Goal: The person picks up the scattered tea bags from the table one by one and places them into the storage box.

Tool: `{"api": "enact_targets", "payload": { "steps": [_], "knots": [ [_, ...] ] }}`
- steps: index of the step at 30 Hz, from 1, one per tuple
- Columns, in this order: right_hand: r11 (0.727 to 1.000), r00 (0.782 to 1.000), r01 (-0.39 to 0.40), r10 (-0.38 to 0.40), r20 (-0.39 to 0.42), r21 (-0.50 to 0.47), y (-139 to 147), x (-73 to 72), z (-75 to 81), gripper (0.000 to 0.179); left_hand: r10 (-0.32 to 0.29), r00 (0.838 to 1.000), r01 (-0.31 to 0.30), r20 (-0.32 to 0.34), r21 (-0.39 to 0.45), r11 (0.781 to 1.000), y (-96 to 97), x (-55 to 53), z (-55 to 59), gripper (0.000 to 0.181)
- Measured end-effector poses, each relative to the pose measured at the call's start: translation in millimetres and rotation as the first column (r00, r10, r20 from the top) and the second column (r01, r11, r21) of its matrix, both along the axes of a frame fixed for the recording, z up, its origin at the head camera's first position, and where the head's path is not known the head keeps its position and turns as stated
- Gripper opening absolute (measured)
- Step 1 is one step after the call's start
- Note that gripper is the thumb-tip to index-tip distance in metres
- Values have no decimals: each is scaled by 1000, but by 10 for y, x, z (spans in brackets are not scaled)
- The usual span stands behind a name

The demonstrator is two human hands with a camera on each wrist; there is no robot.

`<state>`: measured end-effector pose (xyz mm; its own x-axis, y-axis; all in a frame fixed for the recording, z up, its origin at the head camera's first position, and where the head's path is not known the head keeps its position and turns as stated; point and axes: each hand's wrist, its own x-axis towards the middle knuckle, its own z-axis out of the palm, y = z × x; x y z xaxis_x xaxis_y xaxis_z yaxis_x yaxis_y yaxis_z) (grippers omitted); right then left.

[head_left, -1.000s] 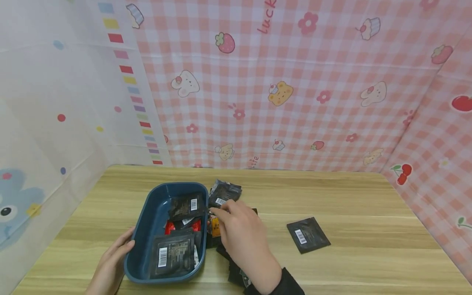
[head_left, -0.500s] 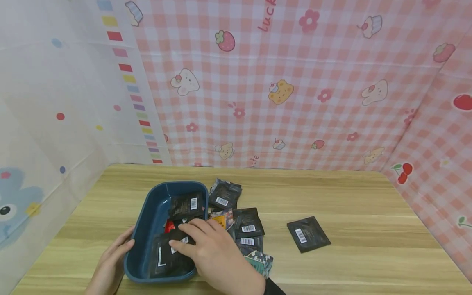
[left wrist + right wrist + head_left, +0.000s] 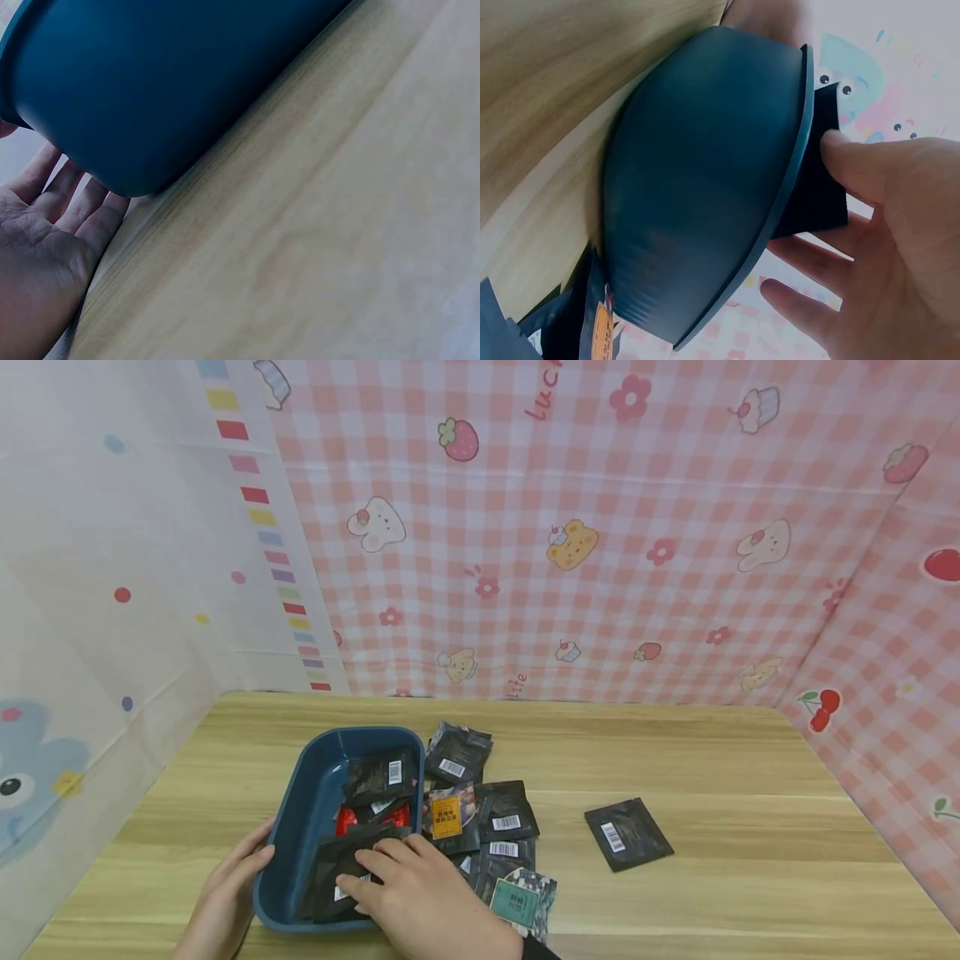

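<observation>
A dark blue bin (image 3: 288,860) stands at the left of the table, with several flat black sachets and a bit of red packaging inside. Against its left outer side rests my left hand (image 3: 227,893); the left wrist view shows this hand's (image 3: 52,217) fingers extended along the wall. Over the near right part of the bin is my right hand (image 3: 431,893). Between its thumb and fingers it pinches a black sachet (image 3: 817,176), standing partly above the rim in the right wrist view. The hand hides part of the bin's right rim.
Just right of the bin lie several overlapping sachets, one with an orange label (image 3: 446,817) and one with a green label (image 3: 514,903). A single black sachet (image 3: 628,835) lies farther right. Patterned cloth (image 3: 570,610) hangs behind the table.
My right hand has gone from the loose sachets left and nearer into the bin, carrying a black sachet. Sachets it covered now show. My left hand has stayed at the bin.
</observation>
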<state>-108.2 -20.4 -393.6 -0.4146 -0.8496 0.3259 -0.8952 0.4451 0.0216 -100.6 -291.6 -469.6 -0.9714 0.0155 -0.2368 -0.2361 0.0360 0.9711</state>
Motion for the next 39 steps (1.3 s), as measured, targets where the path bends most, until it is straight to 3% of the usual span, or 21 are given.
{"api": "enact_targets", "payload": {
  "steps": [15, 23, 29, 35, 39],
  "knots": [
    [994, 994, 109, -109, 6, 18, 28, 9, 43, 35, 30, 999, -29, 25, -17, 999, 29, -4, 15, 66],
    [983, 984, 174, -175, -16, -61, 103, -62, 68, 28, 25, 1000, -26, 16, 45, 999, 54, 4, 49, 67],
    [941, 945, 289, -310, -108, -175, 137, -153, 39, 24, 13, 1000, -13, -2, 69, 998, 54, 14, 61, 66],
    [895, 903, 422, -429, -20, -143, 211, -259, 44, 21, 21, 1000, -21, 5, 61, 998, 50, 11, 58, 67],
    [878, 883, 469, -468, 35, -97, 275, -314, 34, 22, 24, 1000, -25, 8, 55, 998, 49, 7, 59, 67]
  ]
}}
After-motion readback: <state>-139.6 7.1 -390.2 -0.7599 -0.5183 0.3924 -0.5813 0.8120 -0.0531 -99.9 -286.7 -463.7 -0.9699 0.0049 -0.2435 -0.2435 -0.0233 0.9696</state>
